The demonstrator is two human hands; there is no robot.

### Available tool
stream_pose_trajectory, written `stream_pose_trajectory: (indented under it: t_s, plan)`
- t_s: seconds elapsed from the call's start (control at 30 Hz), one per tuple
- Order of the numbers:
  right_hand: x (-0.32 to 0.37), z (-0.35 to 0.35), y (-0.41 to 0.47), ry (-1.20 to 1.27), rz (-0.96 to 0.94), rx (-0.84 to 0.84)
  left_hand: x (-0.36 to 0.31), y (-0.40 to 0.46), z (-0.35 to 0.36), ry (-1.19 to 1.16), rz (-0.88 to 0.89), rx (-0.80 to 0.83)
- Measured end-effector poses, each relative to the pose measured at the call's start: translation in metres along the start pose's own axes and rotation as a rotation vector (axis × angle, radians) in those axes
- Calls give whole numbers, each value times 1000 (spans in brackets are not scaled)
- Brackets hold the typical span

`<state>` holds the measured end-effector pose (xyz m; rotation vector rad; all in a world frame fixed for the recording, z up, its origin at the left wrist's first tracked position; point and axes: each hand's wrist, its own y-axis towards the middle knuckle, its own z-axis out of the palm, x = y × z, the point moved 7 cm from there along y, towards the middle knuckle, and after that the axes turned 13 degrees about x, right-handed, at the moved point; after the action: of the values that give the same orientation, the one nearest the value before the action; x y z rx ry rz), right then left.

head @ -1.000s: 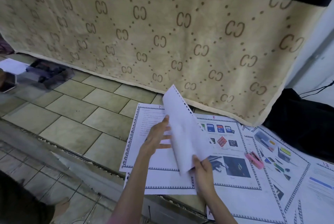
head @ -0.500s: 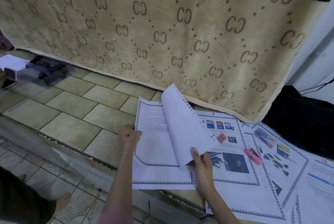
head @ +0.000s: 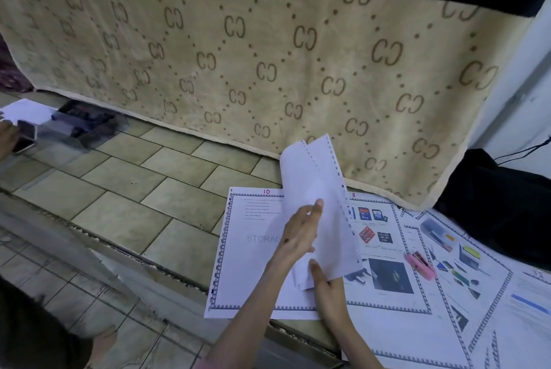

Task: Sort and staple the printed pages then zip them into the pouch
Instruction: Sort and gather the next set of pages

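Several printed pages with patterned borders lie on the tiled floor. The page marked 10 (head: 244,267) is on the left and the page marked 8 (head: 384,237), with memory-card pictures, is beside it. Two sheets (head: 316,189) with punched edges stand up between them. My right hand (head: 326,285) pinches their lower corner, thumb on top. My left hand (head: 298,234) lies with straight fingers against the face of the raised sheets. A pink stapler (head: 420,265) rests on the pages to the right.
A beige patterned blanket (head: 268,55) hangs behind the pages. A black bag (head: 501,204) sits at the right. More printed pages (head: 471,273) spread to the right. At far left are a clear plastic case (head: 83,127), a phone (head: 25,137) and a white sheet (head: 26,110).
My left hand left the flat page's left edge and came to the raised paper. A second sheet now stands up with the first, and the page below shows 10.
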<state>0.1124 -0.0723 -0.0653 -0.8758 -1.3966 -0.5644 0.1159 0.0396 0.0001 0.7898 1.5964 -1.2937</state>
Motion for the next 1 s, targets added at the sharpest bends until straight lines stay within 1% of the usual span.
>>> stream_pose_trajectory:
  t_s: [0.07, 0.13, 0.17, 0.23, 0.3, 0.33, 0.37, 0.4, 0.5, 0.6, 0.63, 0.7, 0.73, 0.77, 0.8, 0.83, 0.87, 0.9, 0.93, 0.97, 1.0]
  plan:
    - [0, -1, 1, 12, -10, 7, 11, -1, -15, 100, 21, -72]
    - [2, -2, 0, 18, -19, 11, 27, -2, -39, 272, -1, -212]
    - [1, -1, 0, 29, -16, 23, 35, -4, -54, 343, -54, -296]
    - [2, 4, -3, -8, -8, 75, 49, -16, -82, 480, -215, -458]
    - [4, 10, -5, -82, 19, 144, 58, -33, -105, 557, -401, -566]
    - [6, 12, -5, -116, 9, 162, 63, -38, -115, 569, -462, -604]
    - [8, 11, -4, -142, -19, 153, 66, -41, -123, 565, -485, -630]
    - [9, 9, -3, -157, -45, 141, 70, -39, -129, 539, -465, -638]
    - [10, 6, 1, -204, -88, 111, 71, -27, -136, 344, -274, -574]
    - [12, 5, 1, -142, -81, 86, 69, -24, -137, 278, -227, -514]
    - [9, 6, 1, -110, -65, 111, 66, -26, -139, 279, -212, -527]
    - [4, 12, 3, -31, 3, 245, 60, -33, -146, 266, -222, -550]
    - [8, 13, 1, -8, -5, 284, 56, -38, -148, 241, -246, -550]
    - [14, 10, 0, 57, -21, 256, 51, -44, -152, 195, -259, -563]
    - [16, 2, 1, 200, -14, 194, 43, -50, -156, 145, -252, -595]
    - [15, -9, 4, 400, -15, 120, 33, -57, -162, 107, -212, -664]
    - [17, -19, 5, 566, -31, 70, 17, -66, -167, 119, -154, -761]
    - [21, -32, 6, 654, -38, 15, 0, -72, -170, 170, -94, -846]
    - [26, -46, 6, 677, -46, -38, -15, -75, -169, 227, -29, -902]
    - [32, -63, 7, 613, -65, -117, -29, -71, -160, 279, 52, -904]
    - [38, -84, 6, 470, -88, -218, -40, -60, -144, 338, 144, -833]
